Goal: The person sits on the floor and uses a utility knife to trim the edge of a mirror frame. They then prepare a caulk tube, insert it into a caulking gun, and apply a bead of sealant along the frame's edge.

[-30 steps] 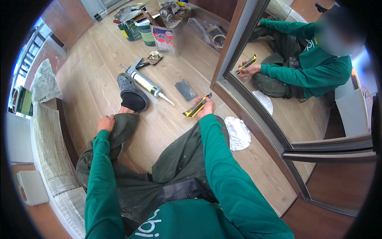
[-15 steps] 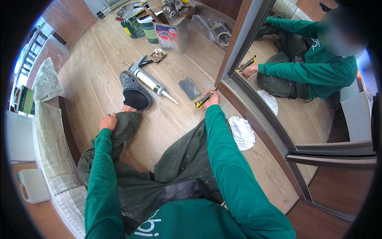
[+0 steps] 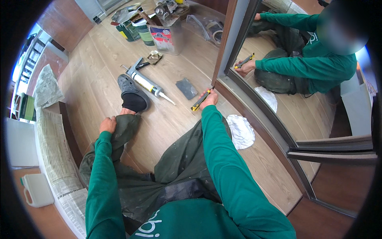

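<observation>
My right hand [image 3: 209, 99] is closed round a yellow and black utility knife [image 3: 201, 100]. Its front end reaches the foot of the brown frame [image 3: 216, 81] beside the mirrored door; the blade is too small to make out. A dark grey flat piece [image 3: 186, 88] lies on the floor left of that hand, and a crumpled white cloth [image 3: 240, 132] lies on its near side. My left hand [image 3: 107, 124] is wrapped over the lower trouser leg [image 3: 126, 126], above my grey clog [image 3: 127, 85]. A caulking gun with a white cartridge [image 3: 146, 84] rests beyond the clog.
The mirrored door [image 3: 296, 89] curves along my right and reflects my arms and the knife. Paint tins [image 3: 146, 35] and a square metal can [image 3: 169, 40] stand at the back. Newspaper [image 3: 55, 147] covers a ledge on my left, next to a white plastic jug [image 3: 39, 191].
The knife has tipped a little more upright, its rear end slightly lower and further left. My left hand stays on the trouser leg. The whole view has shifted a little.
</observation>
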The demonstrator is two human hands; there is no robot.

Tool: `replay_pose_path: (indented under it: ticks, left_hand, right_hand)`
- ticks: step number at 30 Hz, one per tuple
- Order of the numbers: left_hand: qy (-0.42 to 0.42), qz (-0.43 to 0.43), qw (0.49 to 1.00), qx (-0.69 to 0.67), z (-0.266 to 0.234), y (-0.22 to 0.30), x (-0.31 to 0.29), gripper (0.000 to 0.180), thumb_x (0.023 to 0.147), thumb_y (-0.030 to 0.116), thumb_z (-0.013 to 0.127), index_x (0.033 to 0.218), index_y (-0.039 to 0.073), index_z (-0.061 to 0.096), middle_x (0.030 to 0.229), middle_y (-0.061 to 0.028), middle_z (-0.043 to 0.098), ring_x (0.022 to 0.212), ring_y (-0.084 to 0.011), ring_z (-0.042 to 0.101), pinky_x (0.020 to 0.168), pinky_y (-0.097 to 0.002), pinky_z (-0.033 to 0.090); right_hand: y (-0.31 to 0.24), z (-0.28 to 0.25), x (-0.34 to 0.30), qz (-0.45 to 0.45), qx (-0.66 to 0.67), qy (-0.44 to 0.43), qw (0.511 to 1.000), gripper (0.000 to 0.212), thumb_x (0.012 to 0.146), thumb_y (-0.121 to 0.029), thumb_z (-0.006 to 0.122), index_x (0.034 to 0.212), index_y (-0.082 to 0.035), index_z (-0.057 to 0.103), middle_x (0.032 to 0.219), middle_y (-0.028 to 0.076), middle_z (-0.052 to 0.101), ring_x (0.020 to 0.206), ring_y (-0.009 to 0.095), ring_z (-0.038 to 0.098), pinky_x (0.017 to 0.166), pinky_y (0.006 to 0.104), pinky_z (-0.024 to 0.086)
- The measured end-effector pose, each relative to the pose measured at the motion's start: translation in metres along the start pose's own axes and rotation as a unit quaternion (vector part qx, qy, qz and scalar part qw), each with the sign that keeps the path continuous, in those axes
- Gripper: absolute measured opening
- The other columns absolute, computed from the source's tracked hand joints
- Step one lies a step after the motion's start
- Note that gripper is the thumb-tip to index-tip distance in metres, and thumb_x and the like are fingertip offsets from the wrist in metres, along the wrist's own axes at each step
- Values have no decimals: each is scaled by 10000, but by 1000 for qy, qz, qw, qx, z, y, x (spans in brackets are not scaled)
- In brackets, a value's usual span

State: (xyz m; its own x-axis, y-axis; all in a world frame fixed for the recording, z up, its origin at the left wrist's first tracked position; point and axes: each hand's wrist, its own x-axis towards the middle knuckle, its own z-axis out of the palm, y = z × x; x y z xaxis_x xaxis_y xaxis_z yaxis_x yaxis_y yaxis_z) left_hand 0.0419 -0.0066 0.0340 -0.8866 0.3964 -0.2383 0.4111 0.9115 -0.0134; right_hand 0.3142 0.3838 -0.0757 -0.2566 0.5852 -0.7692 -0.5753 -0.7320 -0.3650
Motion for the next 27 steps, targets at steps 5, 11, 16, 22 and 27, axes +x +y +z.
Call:
replay_pose_path:
  ticks: [5,11,16,22,27]
  left_hand:
    - [-7,-33,999,-13,1,-2,2,625,982,463,389,1062,-88,670,1133,-352,633,1111,-483,611,989,-520,468]
    - [-15,-46,999,-5,3,-2,6,632,981,474,393,1091,-83,670,1150,-341,635,1129,-469,611,1008,-517,455]
    - [-6,-66,998,-14,2,3,1,632,984,475,386,1088,-80,673,1150,-336,637,1133,-468,607,1007,-517,455]
    - [-5,-35,999,-9,7,-5,8,637,980,481,393,1056,-86,675,1134,-334,643,1116,-473,610,1002,-516,456]
    - [0,-26,1000,-10,10,-8,11,634,980,473,392,1049,-90,674,1122,-345,639,1102,-481,613,998,-516,458]
  right_hand:
    - [4,-4,7,10,24,25,999,281,1003,-356,427,893,-134,561,700,31,550,608,200,514,578,374,422]
    - [3,-5,10,24,18,7,1000,236,1015,-351,446,947,-143,534,734,47,561,610,213,536,558,394,433]
    - [8,-1,-6,22,2,6,1000,217,1002,-314,455,936,-118,521,763,85,596,650,251,580,585,414,472]
    - [9,0,-25,33,-27,-57,997,314,991,-409,467,878,-120,513,708,72,567,600,249,551,583,427,479]
    - [7,2,-31,34,-77,-65,994,531,943,-635,492,758,-137,495,619,28,505,564,231,508,576,415,445]
